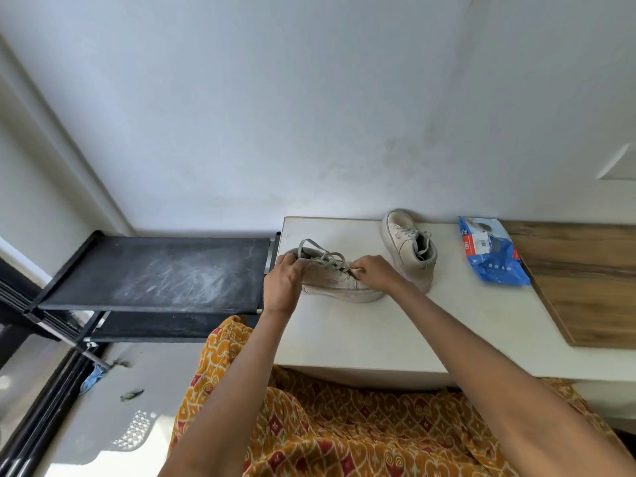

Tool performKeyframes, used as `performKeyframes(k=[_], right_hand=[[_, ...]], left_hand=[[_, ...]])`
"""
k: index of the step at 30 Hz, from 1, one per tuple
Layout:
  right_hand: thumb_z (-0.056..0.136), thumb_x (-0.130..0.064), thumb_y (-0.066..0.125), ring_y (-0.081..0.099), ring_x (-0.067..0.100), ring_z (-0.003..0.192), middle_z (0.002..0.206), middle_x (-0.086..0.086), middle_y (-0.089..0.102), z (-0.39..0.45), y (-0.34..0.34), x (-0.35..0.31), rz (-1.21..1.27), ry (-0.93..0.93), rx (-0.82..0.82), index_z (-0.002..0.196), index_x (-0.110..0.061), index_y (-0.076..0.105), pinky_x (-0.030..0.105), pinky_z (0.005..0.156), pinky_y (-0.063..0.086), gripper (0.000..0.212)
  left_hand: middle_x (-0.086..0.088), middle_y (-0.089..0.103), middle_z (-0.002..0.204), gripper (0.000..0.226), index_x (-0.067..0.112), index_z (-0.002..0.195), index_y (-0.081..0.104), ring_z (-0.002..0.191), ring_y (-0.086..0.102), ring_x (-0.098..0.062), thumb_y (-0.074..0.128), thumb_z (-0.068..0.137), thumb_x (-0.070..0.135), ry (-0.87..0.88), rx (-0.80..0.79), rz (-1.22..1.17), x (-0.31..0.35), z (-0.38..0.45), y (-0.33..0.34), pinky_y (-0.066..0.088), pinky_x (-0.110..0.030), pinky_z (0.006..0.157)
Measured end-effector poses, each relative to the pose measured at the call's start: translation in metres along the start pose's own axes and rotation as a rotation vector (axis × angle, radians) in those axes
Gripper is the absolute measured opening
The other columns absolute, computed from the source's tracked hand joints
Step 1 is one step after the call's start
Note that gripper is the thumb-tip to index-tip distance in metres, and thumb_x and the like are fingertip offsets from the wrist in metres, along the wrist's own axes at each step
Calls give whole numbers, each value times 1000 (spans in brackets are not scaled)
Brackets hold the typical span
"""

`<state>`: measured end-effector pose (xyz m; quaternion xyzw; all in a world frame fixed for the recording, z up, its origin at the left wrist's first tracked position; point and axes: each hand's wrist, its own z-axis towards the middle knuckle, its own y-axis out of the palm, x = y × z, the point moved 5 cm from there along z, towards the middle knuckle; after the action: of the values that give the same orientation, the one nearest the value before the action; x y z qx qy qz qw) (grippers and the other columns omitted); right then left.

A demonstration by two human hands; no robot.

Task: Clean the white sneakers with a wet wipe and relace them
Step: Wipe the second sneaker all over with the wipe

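Head view: the near sneaker (339, 282) is steadied by the left hand (284, 282) gripping its heel, so the lace (325, 258) can be pinched by right hand (375, 273) fingertips.

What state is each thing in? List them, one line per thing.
Near sneaker: upright on white table, laces loose.
Far sneaker: untouched, still laced.
Wipes packet: lying on table, unopened or open cannot be told.
Left hand: grips near sneaker's heel end.
Right hand: pinches its lace.
Black rack: dusty top.

Single head-worn wide-angle view, looking forward and down from close above the white table (361, 332) toward the wall (309, 98).
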<state>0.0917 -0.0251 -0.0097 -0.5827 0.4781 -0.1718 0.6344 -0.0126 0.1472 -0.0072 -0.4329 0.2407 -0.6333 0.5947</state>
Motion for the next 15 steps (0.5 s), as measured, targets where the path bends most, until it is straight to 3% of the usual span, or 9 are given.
performKeyframes(k=[2,6,9,12,15], right_hand=[[89,-4,48,60,36,93,88,19,63,-5,7,-2,-28,-50,-24,97,-2,69,34,73,42,22],[92,-21,53,51,24,107,105,3,66,-13,-16,11,-317,-110,-19,108,-29,71,36,89,36,26],[94,-24,48,47,24,113,115,1,64,-12,-30,15,-498,-34,38,111,-31,69,38,93,32,28],[97,-30,40,45,28,116,119,5,62,-6,-10,0,-433,25,-8,115,-24,66,41,93,34,32],[95,-21,38,42,29,118,125,6,58,-14,-1,-4,-302,8,-74,122,-26,62,42,96,34,36]], left_hand=[[3,66,97,5,12,76,69,81,59,-19,70,79,9,8,2,2,0,0,0,35,-24,37],[2,66,97,4,11,78,68,83,59,-21,68,82,12,6,13,-28,0,1,-1,42,-29,38],[2,66,95,6,11,76,67,82,58,-20,67,82,12,0,15,-40,-1,0,0,42,-29,38],[1,65,93,8,11,74,65,81,58,-20,68,82,10,-20,-7,-9,-3,0,5,45,-31,38],[-1,65,94,6,10,75,66,83,58,-21,68,81,8,-30,-17,2,-4,-1,9,46,-32,38]])
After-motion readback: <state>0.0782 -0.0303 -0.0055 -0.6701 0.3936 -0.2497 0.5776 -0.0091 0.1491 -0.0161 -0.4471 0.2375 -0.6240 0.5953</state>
